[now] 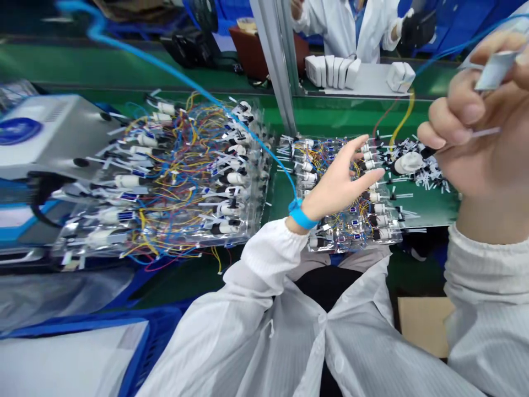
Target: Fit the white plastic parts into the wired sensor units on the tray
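While my left hand [341,179] reaches out with its fingers loose and spread, my right hand [490,146] is up high, pinching a small flat piece [496,70]. Just beside my right hand is a white and black part [408,164]; I cannot tell if I hold it. Below my left hand, rows of wired parts [379,220] lie on the green table [282,190]. Right of them is a pile of thin white strips [432,175]. To the left are more wired bits [231,179], then a big silver machine [68,132]. Across from me, another person in a white coat [336,27] is near some white boxes [330,70].
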Demonstrator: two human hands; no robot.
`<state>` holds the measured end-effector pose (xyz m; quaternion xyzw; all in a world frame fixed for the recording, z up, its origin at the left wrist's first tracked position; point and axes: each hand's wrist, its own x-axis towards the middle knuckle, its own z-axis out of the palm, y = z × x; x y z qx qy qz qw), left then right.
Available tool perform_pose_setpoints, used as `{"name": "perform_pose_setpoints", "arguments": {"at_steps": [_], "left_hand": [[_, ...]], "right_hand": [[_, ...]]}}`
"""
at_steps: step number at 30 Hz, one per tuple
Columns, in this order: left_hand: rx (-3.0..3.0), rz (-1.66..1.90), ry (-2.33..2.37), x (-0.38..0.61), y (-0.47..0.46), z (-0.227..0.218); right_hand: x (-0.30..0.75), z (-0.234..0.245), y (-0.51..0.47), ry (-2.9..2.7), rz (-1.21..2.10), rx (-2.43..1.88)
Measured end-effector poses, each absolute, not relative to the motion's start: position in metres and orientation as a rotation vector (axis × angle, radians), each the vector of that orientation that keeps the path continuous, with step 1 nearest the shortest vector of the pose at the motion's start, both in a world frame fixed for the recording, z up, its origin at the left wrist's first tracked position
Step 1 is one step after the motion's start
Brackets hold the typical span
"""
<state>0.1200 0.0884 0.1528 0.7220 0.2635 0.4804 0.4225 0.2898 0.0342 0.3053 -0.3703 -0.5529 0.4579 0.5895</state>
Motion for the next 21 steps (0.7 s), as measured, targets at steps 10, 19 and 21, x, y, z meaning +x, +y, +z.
{"name": "perform_pose_setpoints", "arguments": {"at_steps": [10, 19, 21], "left_hand": [[1.729, 1.477, 0.946, 0.063, 0.078, 0.143], [1.712, 1.416, 0.892, 0.047, 0.074, 0.139], [1.671, 1.42, 0.93, 0.045, 0.085, 0.127]], "right_hand": [[0.252, 0.273, 0.053, -1.426, 1.405, -0.751], [0.203, 0.2, 0.079, -1.918, 0.812, -1.053], [0.203, 0.193, 0.084, -2.026, 0.616, -1.097]]}}
